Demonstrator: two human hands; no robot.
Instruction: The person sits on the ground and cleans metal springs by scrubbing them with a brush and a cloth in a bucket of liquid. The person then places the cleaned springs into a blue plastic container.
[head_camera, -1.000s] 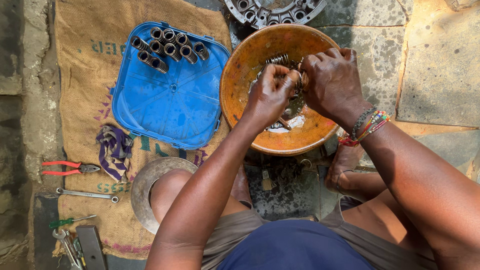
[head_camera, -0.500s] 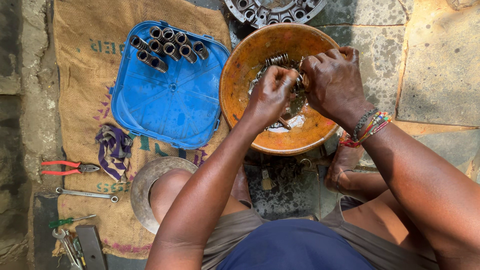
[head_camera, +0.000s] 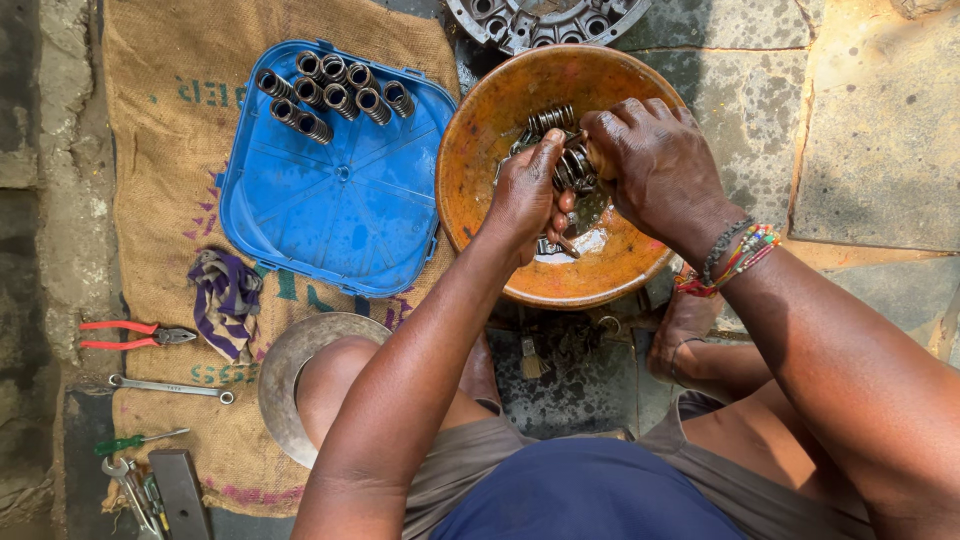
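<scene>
Near left: screwdriver (head_camera: 140, 440), spanner (head_camera: 170, 387), red pliers (head_camera: 135, 334) on sacking (head_camera: 160, 150) — untouched.
Near centre: metal dish (head_camera: 285, 375) by the knee; small brush (head_camera: 530, 358) on dark ground under the bowl's near rim.
Left, mid: striped rag (head_camera: 228, 300) bunched on the sacking, just near of the tray.
Tray: blue, square (head_camera: 335, 200); a double row of springs (head_camera: 330, 90) laid along its far edge, the rest bare.
Bowl: orange (head_camera: 480, 150), right of the tray and just beside it; shallow murky liquid and more springs (head_camera: 550, 120) in it.
Left hand: (head_camera: 525, 195) over the bowl's middle, fingers curled together round a spring; grip closed.
Right hand: (head_camera: 655, 165) over the bowl's right half, fingers bent down onto the same cluster, clamped on a spring; bead bracelets (head_camera: 735, 250) at the wrist.
Far: round metal part (head_camera: 540, 18) with pockets, past the bowl, cut off by the frame edge.
Progress, as a judgement: roughly a dozen springs set out — several left in the bowl, count hidden by the hands.
</scene>
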